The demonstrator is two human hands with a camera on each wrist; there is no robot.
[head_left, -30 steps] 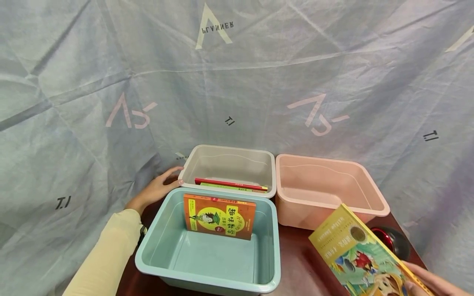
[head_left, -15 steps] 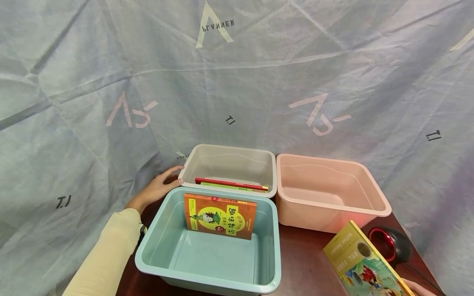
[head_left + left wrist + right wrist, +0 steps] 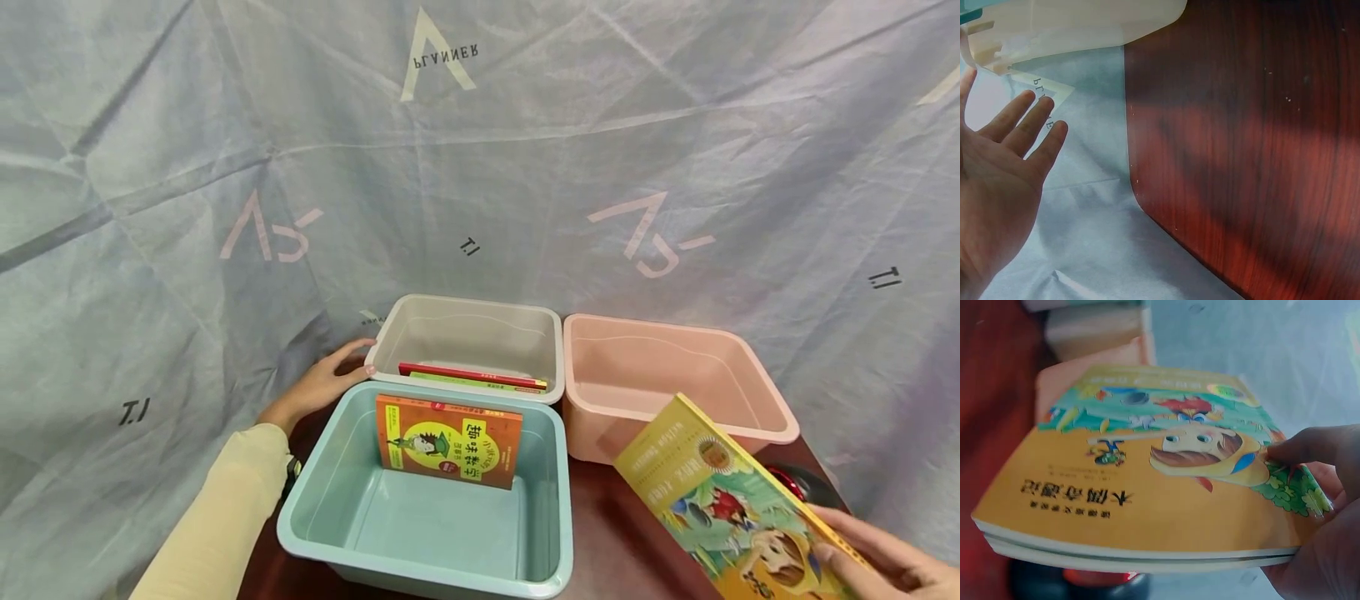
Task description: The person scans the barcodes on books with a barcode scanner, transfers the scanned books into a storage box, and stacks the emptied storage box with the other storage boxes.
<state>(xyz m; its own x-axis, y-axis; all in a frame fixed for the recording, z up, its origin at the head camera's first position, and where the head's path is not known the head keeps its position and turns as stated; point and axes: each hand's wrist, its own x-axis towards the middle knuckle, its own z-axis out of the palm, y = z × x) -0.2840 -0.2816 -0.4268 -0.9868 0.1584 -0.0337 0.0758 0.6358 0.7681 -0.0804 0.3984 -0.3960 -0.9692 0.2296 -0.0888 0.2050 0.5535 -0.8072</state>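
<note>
My right hand (image 3: 885,554) grips a yellow children's book (image 3: 738,504) by its right edge, thumb on the illustrated cover. In the right wrist view the book (image 3: 1166,469) shows a cartoon face, and its page edges look slightly parted. At the far left, my left hand (image 3: 322,383) rests against the left end of the grey bin (image 3: 465,307); the left wrist view shows the hand (image 3: 1004,169) with spread, fairly straight fingers. Before it stands a light blue bin (image 3: 423,562) with an orange book (image 3: 450,442) leaning upright on its back wall.
Red and green books (image 3: 472,377) stand inside the grey bin. A pink bin (image 3: 660,329) sits to its right, behind the yellow book. A black device (image 3: 810,483) with a red glow is partly hidden by that book. Grey cloth (image 3: 480,167) hangs behind the dark red table (image 3: 600,533).
The yellow book dipped toward the lower right beside the black device, then came back up and left, now overlapping the pink bin's front. My left hand stayed at the grey bin.
</note>
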